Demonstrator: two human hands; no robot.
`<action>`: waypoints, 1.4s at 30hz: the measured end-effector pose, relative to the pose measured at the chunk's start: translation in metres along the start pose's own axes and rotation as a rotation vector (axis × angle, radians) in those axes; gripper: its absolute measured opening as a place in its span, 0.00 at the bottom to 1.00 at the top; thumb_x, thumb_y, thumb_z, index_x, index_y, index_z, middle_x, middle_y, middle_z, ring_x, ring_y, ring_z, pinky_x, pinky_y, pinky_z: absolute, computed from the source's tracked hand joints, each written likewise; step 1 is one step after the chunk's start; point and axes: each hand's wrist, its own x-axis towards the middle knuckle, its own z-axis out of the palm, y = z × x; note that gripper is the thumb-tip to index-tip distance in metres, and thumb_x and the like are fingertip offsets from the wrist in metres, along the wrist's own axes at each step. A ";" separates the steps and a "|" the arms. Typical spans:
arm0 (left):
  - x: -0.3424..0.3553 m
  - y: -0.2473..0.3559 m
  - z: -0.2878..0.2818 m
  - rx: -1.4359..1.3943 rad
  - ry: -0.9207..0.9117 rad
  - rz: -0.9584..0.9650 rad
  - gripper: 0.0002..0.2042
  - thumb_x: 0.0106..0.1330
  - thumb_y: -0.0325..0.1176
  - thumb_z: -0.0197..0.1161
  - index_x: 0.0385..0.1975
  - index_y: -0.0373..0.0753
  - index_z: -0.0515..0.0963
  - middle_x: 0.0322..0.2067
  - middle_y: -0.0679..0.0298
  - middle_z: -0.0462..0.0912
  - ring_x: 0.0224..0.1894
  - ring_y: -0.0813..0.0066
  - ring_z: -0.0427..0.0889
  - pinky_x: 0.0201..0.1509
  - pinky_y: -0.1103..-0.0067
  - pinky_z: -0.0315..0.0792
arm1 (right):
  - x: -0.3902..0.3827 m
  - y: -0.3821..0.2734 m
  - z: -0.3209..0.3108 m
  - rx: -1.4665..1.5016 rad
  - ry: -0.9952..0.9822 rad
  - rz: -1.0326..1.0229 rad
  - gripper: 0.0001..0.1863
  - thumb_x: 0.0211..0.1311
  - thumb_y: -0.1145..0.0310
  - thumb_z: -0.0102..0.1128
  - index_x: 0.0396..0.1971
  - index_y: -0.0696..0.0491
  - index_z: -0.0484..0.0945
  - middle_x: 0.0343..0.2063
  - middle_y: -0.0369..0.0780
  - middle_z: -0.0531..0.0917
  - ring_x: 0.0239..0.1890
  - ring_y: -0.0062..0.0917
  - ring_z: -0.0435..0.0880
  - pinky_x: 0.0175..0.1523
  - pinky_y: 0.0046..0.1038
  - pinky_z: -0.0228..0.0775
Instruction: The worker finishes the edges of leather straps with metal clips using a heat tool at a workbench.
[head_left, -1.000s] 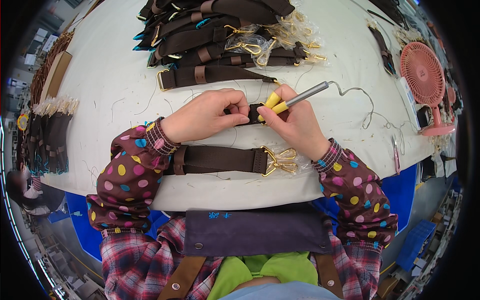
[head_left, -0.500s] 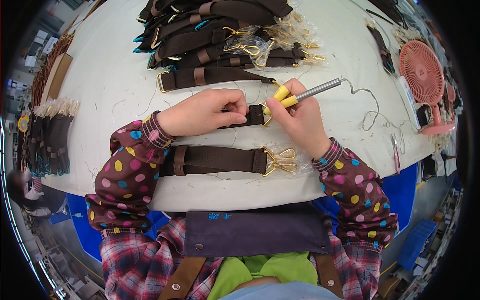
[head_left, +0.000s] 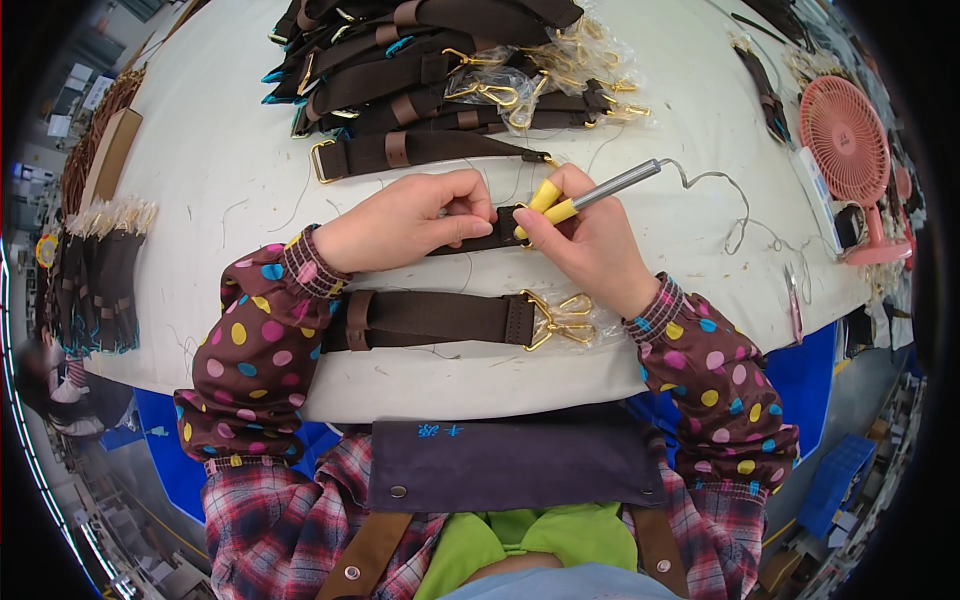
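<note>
Thumb and fingers of my left hand (head_left: 415, 222) are closed in a pinch at a dark brown webbing strap (head_left: 506, 230), most of which the hand covers; whether a thread is pinched too is too small to tell. My right hand (head_left: 590, 235) grips a corded pen-shaped tool (head_left: 622, 183) with a grey metal barrel and yellow front, slanted down to the left. Its tip meets the strap's stitched end by the gold ring, partly hidden by the fingers. Nearer me lies another brown strap (head_left: 440, 320) with gold snap hooks (head_left: 560, 320) in clear plastic.
Brown straps with gold hooks are piled (head_left: 430, 70) at the far side. A pink fan (head_left: 845, 140) stands at the right, near small snips (head_left: 793, 305). The tool's grey cord (head_left: 740, 205) trails rightward. More straps (head_left: 100, 280) hang over the left edge.
My right hand and the pen-shaped tool have shifted slightly left and down toward the strap's end. My left hand stays nearly in place, closed at the strap.
</note>
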 end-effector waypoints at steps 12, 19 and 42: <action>0.001 -0.004 0.001 0.002 0.026 0.029 0.06 0.68 0.30 0.57 0.33 0.36 0.70 0.32 0.65 0.78 0.31 0.83 0.74 0.38 0.82 0.70 | 0.000 0.001 0.001 -0.026 -0.009 0.008 0.13 0.57 0.69 0.65 0.29 0.57 0.69 0.19 0.36 0.76 0.19 0.17 0.74 0.25 0.20 0.65; 0.003 -0.004 0.001 -0.045 0.059 -0.030 0.08 0.66 0.34 0.60 0.34 0.36 0.70 0.25 0.65 0.77 0.30 0.78 0.77 0.34 0.79 0.71 | 0.002 0.000 -0.003 0.040 0.075 0.003 0.12 0.59 0.68 0.63 0.28 0.56 0.68 0.20 0.34 0.77 0.20 0.12 0.74 0.25 0.18 0.65; 0.021 -0.003 0.010 -0.178 0.201 -0.058 0.08 0.69 0.32 0.55 0.34 0.33 0.68 0.32 0.61 0.80 0.32 0.80 0.81 0.31 0.83 0.77 | 0.010 0.006 -0.001 -0.104 0.105 -0.017 0.14 0.59 0.66 0.64 0.31 0.56 0.67 0.19 0.37 0.77 0.19 0.18 0.76 0.24 0.20 0.67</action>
